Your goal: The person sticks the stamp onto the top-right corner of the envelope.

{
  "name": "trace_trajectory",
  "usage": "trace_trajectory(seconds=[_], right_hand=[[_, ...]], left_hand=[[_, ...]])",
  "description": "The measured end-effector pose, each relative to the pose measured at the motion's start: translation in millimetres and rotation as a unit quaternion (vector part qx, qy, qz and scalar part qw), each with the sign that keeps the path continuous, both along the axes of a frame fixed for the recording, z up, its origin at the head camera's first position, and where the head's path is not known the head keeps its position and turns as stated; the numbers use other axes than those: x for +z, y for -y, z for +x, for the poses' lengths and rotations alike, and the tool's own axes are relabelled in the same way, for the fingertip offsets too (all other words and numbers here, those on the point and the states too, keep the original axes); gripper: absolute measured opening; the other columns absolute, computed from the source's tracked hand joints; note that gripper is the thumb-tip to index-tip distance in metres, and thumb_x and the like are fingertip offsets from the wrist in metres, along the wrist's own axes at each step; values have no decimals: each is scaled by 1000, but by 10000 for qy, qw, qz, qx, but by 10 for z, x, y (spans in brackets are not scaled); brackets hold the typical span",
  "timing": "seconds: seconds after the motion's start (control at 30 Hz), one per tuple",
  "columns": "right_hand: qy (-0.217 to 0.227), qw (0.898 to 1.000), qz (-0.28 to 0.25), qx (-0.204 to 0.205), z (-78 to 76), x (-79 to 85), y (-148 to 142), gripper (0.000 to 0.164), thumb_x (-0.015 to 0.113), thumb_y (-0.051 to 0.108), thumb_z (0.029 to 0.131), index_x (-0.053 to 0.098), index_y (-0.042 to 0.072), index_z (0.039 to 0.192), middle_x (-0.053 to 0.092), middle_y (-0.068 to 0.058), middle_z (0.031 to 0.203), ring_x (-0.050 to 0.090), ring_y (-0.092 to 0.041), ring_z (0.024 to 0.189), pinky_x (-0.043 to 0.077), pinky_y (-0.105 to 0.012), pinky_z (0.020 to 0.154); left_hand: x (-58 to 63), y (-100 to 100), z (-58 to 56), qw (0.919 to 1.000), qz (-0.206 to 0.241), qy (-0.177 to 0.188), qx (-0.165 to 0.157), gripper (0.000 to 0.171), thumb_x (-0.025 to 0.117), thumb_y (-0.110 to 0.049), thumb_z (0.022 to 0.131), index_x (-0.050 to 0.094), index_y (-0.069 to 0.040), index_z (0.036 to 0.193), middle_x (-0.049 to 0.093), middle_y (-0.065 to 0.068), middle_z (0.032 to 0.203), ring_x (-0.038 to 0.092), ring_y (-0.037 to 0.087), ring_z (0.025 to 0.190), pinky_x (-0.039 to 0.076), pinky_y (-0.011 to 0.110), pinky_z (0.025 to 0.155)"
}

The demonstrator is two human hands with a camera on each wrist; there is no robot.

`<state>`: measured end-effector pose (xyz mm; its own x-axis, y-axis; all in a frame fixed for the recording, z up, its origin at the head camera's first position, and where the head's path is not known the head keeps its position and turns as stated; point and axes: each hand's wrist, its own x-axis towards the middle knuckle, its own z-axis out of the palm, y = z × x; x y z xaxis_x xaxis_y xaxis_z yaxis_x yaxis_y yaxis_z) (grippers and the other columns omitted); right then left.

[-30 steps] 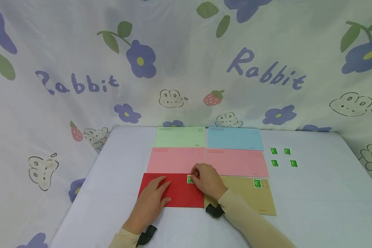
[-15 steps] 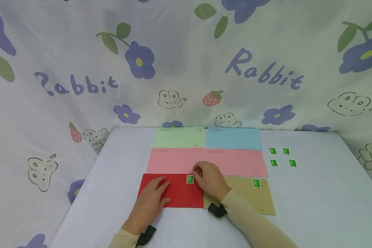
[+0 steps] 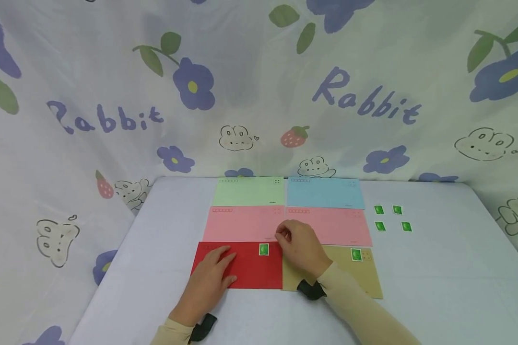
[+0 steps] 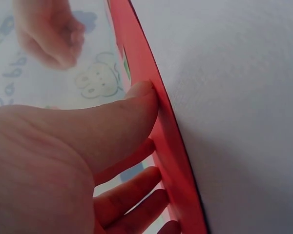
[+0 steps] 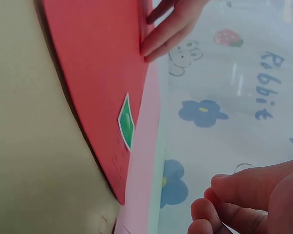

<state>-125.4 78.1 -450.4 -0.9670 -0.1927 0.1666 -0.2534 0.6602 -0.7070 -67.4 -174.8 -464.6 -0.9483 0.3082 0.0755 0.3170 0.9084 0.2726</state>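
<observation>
My left hand (image 3: 210, 282), fingers spread, rests on the left part of the red envelope (image 3: 254, 275); the left wrist view shows its thumb (image 4: 141, 92) and fingertips touching the paper. A green stamp with a white edge (image 3: 264, 249) lies near that envelope's upper right corner. In the right wrist view the stamp (image 5: 127, 124) looks slightly bent. Just right of it, my right hand (image 3: 300, 247) hovers over the seam between envelopes, fingers loosely curled, thumb close to the index finger, nothing visible between them. Partly under this hand is a tan envelope (image 3: 336, 278) bearing another green stamp (image 3: 356, 254).
Behind lie two pink envelopes (image 3: 241, 225), a light green envelope (image 3: 248, 194) and a blue envelope (image 3: 323, 194). To their right, several green stamps (image 3: 380, 226) sit apart on the white table (image 3: 440, 287). A patterned curtain (image 3: 250, 86) hangs behind the table's far edge.
My right hand has let go of the green stamp on the red envelope, lifted, and moved back to the right. The left hand stays in place.
</observation>
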Motion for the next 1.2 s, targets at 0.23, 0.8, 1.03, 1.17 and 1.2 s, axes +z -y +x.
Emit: trace_trajectory(seconds=[0.23, 0.8, 1.03, 1.17, 1.2], right_hand=[[76, 9996, -99, -259, 21, 58, -108, 5, 72, 17, 92, 70, 15, 96, 61, 7, 85, 55, -13, 78, 53, -28, 69], [-100, 9989, -128, -442, 39, 175, -423, 4, 69, 13, 94, 71, 11, 97, 61, 4, 82, 54, -16, 75, 51, -29, 68], [-358, 9981, -47, -491, 32, 166, -541, 3, 71, 10, 93, 71, 9, 96, 62, 3, 80, 53, -15, 71, 49, -27, 64], [-369, 9977, 18, -575, 32, 170, -613, 5, 70, 11, 94, 71, 8, 97, 62, 2, 81, 52, -15, 71, 49, -27, 63], [-368, 9975, 37, -596, 32, 174, -632, 5, 70, 12, 94, 71, 8, 97, 62, 2, 81, 53, -15, 71, 49, -28, 64]], left_hand=[[5, 2, -4, 10000, -12, 17, 21, 66, 89, -28, 77, 64, -5, 133, 54, 14, 140, 51, 32, 127, 55, 45, 94], [100, -53, -27, 9999, 108, -11, -31, 64, 87, -30, 79, 64, -4, 134, 56, 14, 138, 53, 31, 126, 53, 45, 98], [134, -98, -48, 9997, 179, 157, 44, 64, 85, -31, 81, 62, -6, 136, 54, 13, 141, 51, 31, 128, 54, 45, 97], [152, -119, -65, 9999, 136, 80, -41, 64, 85, -32, 82, 62, -7, 136, 55, 12, 140, 52, 30, 128, 54, 44, 97], [159, -125, -68, 9999, 126, 53, -66, 64, 85, -32, 82, 62, -7, 137, 55, 12, 140, 52, 29, 128, 54, 44, 97]])
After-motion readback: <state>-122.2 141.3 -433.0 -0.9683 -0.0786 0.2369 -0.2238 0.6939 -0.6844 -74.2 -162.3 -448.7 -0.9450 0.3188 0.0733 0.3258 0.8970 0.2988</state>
